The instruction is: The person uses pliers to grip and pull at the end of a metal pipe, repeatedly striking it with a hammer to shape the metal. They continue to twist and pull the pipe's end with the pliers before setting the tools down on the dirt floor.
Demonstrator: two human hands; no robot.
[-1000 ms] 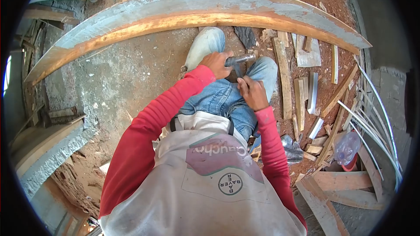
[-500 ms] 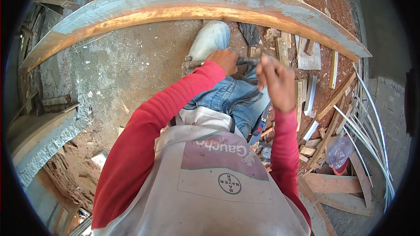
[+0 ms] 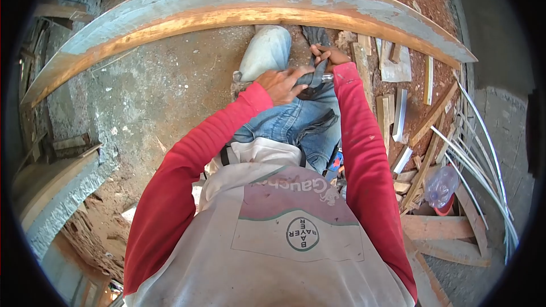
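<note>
Above my jeans-covered lap, a bar-like tool lies crosswise, with a shiny metal end showing on the right. A dark flexible strip loops around it near that end. My left hand curls over the bar's middle, thumb and forefinger reaching toward the strip. Just beyond, my right hand is closed, pinching the upper part of the strip. Fingers cover much of the bar, so its kind cannot be made out.
A long curved wooden board with grey-blue patches arches across the front. Wood offcuts, thin white tubes and a clear plastic bottle lie at right. Another curved piece stands at left.
My right hand has moved up and left, from a blurred swing beside the bar to pinching the strip. My left hand has shifted slightly left and down, its fingers less tightly wrapped.
</note>
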